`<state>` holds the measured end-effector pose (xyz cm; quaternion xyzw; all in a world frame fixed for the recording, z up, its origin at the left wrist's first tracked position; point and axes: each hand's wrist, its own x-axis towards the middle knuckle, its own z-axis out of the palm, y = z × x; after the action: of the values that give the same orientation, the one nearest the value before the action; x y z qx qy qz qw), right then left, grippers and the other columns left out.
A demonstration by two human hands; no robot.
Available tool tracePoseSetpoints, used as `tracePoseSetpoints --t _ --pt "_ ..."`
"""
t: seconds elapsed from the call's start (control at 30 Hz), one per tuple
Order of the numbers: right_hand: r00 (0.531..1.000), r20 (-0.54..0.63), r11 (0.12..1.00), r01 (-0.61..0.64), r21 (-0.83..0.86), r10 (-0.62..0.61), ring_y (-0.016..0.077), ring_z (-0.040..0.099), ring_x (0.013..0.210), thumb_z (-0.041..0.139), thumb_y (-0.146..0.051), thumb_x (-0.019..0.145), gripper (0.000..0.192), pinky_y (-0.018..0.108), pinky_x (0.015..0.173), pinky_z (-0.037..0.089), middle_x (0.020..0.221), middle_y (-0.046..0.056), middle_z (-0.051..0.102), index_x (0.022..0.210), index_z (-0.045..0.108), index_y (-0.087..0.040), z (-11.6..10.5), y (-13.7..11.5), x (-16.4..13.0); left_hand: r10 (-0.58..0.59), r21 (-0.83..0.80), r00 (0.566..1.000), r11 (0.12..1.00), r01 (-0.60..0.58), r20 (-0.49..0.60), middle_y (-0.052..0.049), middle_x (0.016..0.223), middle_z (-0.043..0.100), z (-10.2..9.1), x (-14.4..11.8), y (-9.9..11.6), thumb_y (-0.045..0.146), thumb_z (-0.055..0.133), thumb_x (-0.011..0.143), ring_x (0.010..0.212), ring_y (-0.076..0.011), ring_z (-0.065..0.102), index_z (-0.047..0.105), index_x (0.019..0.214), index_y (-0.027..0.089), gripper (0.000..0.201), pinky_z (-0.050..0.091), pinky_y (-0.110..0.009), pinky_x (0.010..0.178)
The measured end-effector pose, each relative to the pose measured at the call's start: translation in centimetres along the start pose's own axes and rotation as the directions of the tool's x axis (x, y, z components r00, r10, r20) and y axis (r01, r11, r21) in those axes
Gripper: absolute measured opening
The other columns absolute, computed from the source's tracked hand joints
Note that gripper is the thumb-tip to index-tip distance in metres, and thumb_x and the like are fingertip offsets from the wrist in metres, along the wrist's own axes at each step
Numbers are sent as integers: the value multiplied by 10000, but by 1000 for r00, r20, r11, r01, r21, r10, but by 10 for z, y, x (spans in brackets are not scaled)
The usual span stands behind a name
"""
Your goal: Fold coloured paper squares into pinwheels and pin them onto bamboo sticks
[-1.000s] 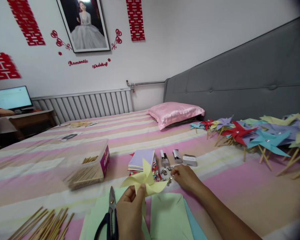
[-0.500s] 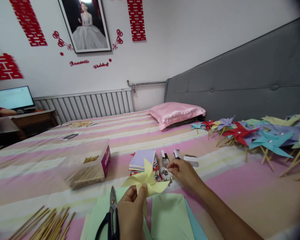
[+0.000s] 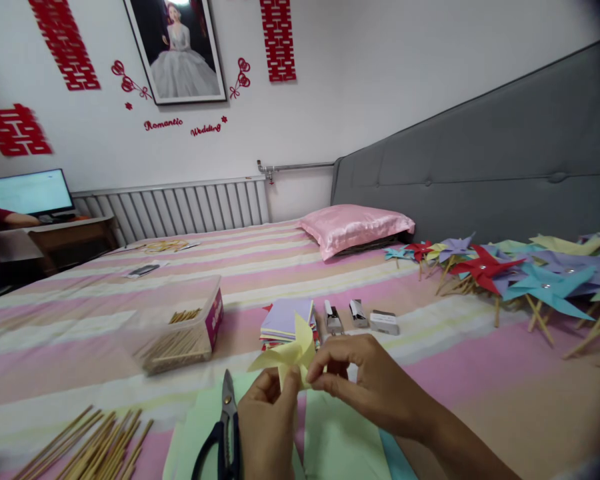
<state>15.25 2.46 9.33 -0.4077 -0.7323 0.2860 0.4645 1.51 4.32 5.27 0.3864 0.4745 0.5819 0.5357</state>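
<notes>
Nearest, the left hand (image 3: 267, 427) pinches the yellow paper pinwheel (image 3: 289, 355) from below, fingers clamped on its centre. The right hand (image 3: 367, 383) meets it from the right, fingertips closed on the same pinwheel (whether they also grip something small cannot be told). Black-handled scissors (image 3: 220, 437) lie just left on green paper sheets (image 3: 343, 443). Beyond sits a stack of coloured paper (image 3: 285, 319).
</notes>
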Motion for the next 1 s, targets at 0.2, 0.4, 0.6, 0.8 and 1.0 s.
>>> tracePoseSetpoints --t 0.2,0.4,0.6,0.8,1.0 --pt "994 -21 979 104 -177 -109 109 551 657 569 -94 755 160 211 598 384 731 -10 648 768 672 -217 8 11 2 64 33 997 997 -66 52 21 593 657 0 0 -2 227 663 625 625 -132 566 632 606 158 77 422 -185 586" --pt "993 -81 989 78 -124 -88 95 519 602 611 -163 745 100 199 543 374 700 -5 607 742 694 -218 6 15 3 24 -65 996 998 -19 82 15 591 664 1 0 0 207 677 599 594 -131 578 651 650 157 76 432 -196 600" --pt "992 -127 998 18 -56 -25 81 481 553 654 -147 699 83 186 495 351 647 -14 583 700 708 -210 5 18 5 -6 -62 997 998 10 74 27 535 646 3 -1 2 193 718 545 528 -107 546 642 589 152 97 410 -177 543" --pt "990 -139 997 -12 -70 2 85 472 541 671 -186 686 32 193 487 348 633 -10 585 666 697 -188 4 19 6 -21 -78 995 997 28 95 15 551 658 5 -1 3 209 728 545 555 -126 570 666 646 149 132 421 -195 563" --pt "991 -128 992 11 -124 -27 86 453 541 645 -178 703 56 199 501 345 619 -17 558 659 679 -189 3 17 5 -20 -61 996 998 25 86 16 544 657 4 -1 2 219 737 528 550 -132 573 672 636 151 143 412 -193 542"
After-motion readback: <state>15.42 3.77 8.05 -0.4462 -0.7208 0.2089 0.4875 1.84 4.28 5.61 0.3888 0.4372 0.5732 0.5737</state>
